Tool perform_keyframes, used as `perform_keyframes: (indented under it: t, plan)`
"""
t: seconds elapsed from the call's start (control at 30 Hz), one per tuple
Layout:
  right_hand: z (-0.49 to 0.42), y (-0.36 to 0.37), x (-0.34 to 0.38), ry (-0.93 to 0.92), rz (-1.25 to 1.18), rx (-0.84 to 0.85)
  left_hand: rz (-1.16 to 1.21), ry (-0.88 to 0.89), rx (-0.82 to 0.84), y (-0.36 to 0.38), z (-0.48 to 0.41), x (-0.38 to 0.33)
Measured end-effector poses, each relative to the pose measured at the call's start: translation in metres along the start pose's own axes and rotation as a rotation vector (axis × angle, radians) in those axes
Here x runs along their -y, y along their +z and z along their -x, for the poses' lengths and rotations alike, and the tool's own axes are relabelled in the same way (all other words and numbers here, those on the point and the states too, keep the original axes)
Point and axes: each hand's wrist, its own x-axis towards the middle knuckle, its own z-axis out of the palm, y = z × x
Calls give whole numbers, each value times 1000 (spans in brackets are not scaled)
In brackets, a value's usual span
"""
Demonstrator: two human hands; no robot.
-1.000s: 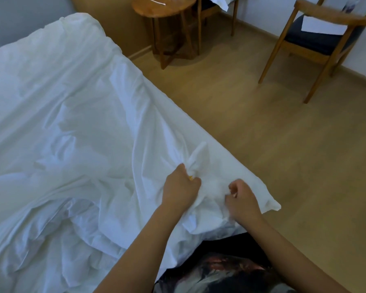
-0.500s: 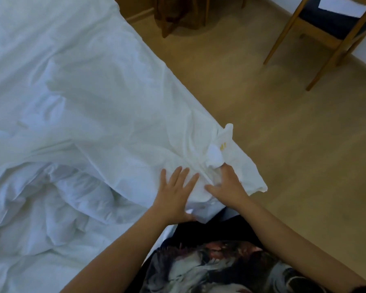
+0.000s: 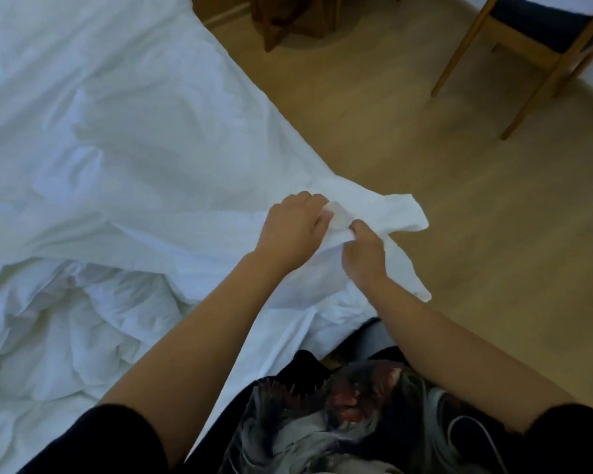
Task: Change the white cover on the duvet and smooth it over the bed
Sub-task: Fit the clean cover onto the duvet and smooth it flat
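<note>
The white duvet cover [image 3: 144, 159] lies spread over the bed, filling the left half of the view. Its near right corner [image 3: 401, 213] sticks out past the bed's edge over the floor. My left hand [image 3: 293, 227] is closed on the cloth just left of that corner. My right hand [image 3: 363, 254] pinches the same bunched corner from the near side, fingertips almost touching the left hand. Crumpled white duvet [image 3: 65, 319] bulges at the lower left, under the cover's loose edge.
Wooden floor [image 3: 459, 234] runs along the bed's right side. A wooden chair [image 3: 534, 59] with a dark seat stands at the top right. The legs of a small wooden table [image 3: 288, 22] show at the top centre. My patterned clothing fills the bottom.
My left hand went from lying flat with spread fingers to gripping the cover corner. Both hands lifted the corner up and to the right, and the corner now sticks out over the floor.
</note>
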Motion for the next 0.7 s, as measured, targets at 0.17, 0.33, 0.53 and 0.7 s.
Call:
perform_keyframes:
  t: [0.17, 0.33, 0.53, 0.7]
  plan:
    - [-39, -39, 19, 198, -343, 2, -538, 46, 252, 28, 43, 31]
    - [-42, -49, 9, 13, -39, 155, -528, -64, 86, 23, 12, 50]
    - [-45, -50, -17, -125, 432, 243, -534, 53, 304, 42, -13, 25]
    - [-61, -55, 0, -61, 304, -144, -488, 88, 6, 37, -47, 5]
